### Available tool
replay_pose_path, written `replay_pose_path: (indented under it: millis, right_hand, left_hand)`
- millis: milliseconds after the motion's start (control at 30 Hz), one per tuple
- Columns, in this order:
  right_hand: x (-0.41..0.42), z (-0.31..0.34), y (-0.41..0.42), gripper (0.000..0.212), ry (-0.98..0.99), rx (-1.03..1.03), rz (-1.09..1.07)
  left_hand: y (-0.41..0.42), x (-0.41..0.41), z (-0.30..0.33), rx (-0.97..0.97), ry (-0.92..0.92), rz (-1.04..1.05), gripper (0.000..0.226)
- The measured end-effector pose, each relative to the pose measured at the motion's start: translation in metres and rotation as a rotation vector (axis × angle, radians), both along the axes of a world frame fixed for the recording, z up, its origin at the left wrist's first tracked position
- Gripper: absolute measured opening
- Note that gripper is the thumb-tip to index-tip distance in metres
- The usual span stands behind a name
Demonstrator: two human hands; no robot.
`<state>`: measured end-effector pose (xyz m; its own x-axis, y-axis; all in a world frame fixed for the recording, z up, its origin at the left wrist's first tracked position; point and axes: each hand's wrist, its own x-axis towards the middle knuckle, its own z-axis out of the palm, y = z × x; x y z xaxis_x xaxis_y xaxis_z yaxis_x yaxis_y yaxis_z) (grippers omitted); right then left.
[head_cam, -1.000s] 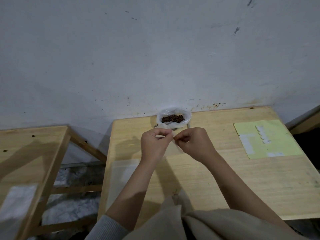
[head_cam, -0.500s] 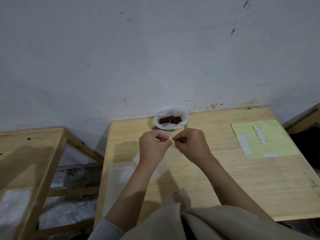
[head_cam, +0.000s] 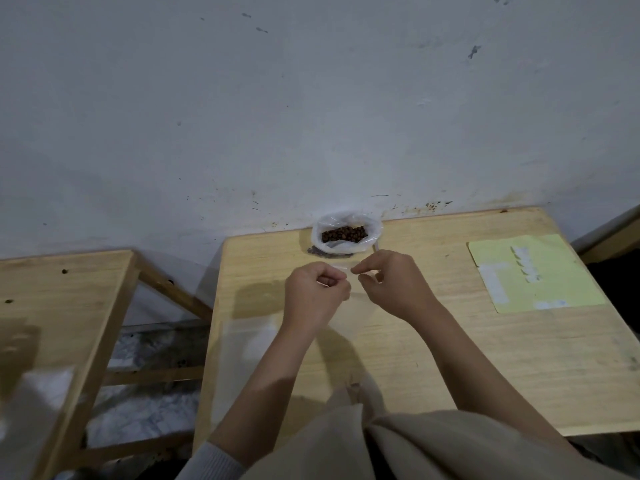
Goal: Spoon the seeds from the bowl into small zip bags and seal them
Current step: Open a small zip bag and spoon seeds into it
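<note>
From here I see both hands raised over the bench (head_cam: 450,358), pinching the mouth of a small clear zip bag (head_cam: 353,306) that hangs between them: the left hand (head_cam: 317,292) has its fingers curled tight on one lip, the right hand (head_cam: 394,282) nips the other between thumb and forefinger, the remaining fingers loosely bent. The bag is nearly invisible film, so I judge it feather-light, limp and slick; the stiffer zip strip at the top edge is the only sensible place to hold it (anywhere lower would just crumple). The bowl (head_cam: 346,233), lined with plastic and holding brown seeds (head_cam: 343,234), sits just beyond the hands, against the wall. A thin handle beside it may be the spoon; I cannot tell. More clear bags (head_cam: 249,344) lie flat near the left forearm, and a yellow-green sheet (head_cam: 554,271) with white labels lies well off to the right. Nothing stands between bag and bowl.
</note>
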<state>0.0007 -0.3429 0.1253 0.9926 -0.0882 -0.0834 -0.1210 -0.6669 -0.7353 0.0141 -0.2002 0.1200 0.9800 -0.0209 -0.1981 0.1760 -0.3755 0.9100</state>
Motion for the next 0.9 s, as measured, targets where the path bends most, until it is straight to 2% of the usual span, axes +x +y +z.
replay_pose_path:
  millis: [67, 133, 167, 233, 300, 367, 467, 667, 900]
  right_hand:
    - [0.0, 0.002, 0.001, 0.016, 0.028, 0.058, -0.045]
    - [0.0, 0.005, 0.0, 0.017, 0.025, 0.072, -0.092]
    - [0.001, 0.007, -0.001, 0.018, 0.031, 0.078, -0.113]
    - [0.001, 0.01, -0.005, 0.02, 0.047, 0.112, -0.14]
    - [0.001, 0.012, -0.007, 0.021, 0.075, 0.163, -0.152]
    - [0.002, 0.013, -0.007, 0.024, 0.105, 0.215, -0.156]
    - [0.003, 0.016, -0.007, 0.027, 0.139, 0.243, -0.148]
    - [0.003, 0.024, -0.01, 0.046, 0.192, 0.249, -0.108]
    - [0.007, 0.026, -0.014, 0.044, 0.235, 0.29, -0.065]
  left_hand:
    - [-0.003, -0.004, 0.001, -0.109, -0.046, -0.017, 0.017]
    - [-0.001, -0.008, -0.002, -0.16, -0.139, -0.039, 0.03]
    - [0.003, -0.009, -0.007, -0.095, -0.198, -0.063, 0.046]
    - [0.014, -0.011, -0.019, 0.153, -0.32, -0.164, 0.086]
    - [0.023, -0.013, -0.035, 0.36, -0.361, -0.291, 0.124]
    - [0.025, -0.015, -0.05, 0.455, -0.325, -0.348, 0.141]
    - [0.021, -0.019, -0.064, 0.497, -0.287, -0.334, 0.145]
    - [0.022, -0.021, -0.077, 0.521, -0.293, -0.325, 0.138]
    - [0.029, -0.02, -0.088, 0.496, -0.384, -0.321, 0.125]
